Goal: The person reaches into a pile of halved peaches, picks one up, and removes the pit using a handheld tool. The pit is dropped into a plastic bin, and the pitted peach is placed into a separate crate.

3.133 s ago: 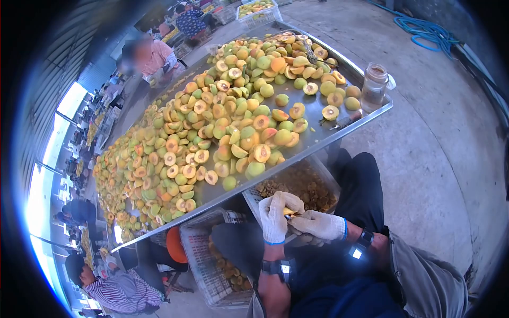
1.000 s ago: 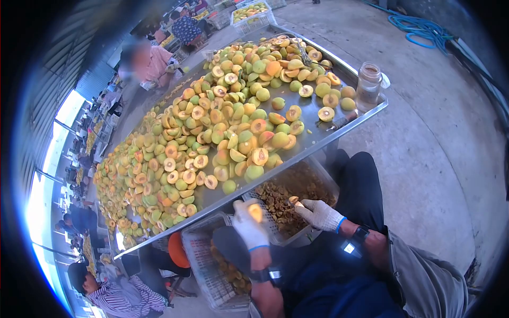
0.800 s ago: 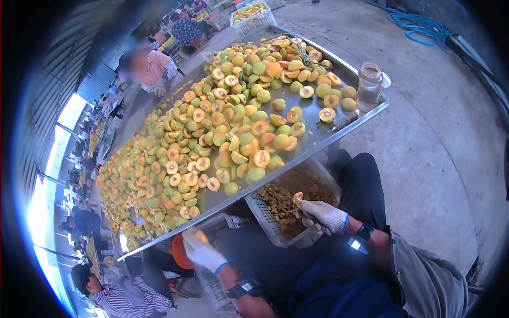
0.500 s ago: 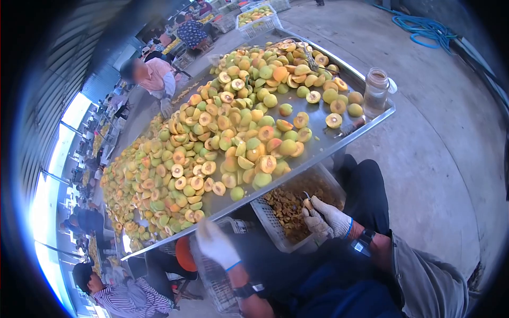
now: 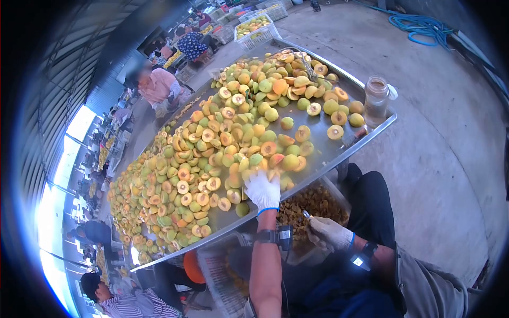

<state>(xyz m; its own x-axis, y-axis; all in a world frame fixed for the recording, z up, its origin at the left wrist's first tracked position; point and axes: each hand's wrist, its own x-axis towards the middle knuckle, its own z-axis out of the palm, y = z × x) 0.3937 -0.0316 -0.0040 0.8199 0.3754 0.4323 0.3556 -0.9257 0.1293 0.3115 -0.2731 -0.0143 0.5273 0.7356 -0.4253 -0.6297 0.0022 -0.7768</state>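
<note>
My left hand (image 5: 263,192), in a white glove, reaches over the near edge of the metal tray (image 5: 324,161). Its fingers are apart and touch halved stone fruit (image 5: 269,149), which look like peaches or apricots; the fingertips are partly hidden among them. Many halves are heaped across the tray, some showing their pits. Lower down, my gloved right hand (image 5: 330,233) is closed around a small hand tool (image 5: 306,214). Only its shiny metal tip shows. That hand is above a plastic crate (image 5: 339,197) of brown pits and scraps (image 5: 293,212), under the tray's edge.
A clear bottle (image 5: 376,100) stands on the tray's right corner. Another crate (image 5: 220,275) is below at left, beside an orange round seat (image 5: 193,267). Co-workers (image 5: 161,87) sit across the tray and at lower left. A blue hose (image 5: 421,29) lies on the floor.
My left hand has moved up and right from below the tray's edge onto the fruit. My right hand remains low over the crate with the tool; the fruit piece seen at its fingers is gone.
</note>
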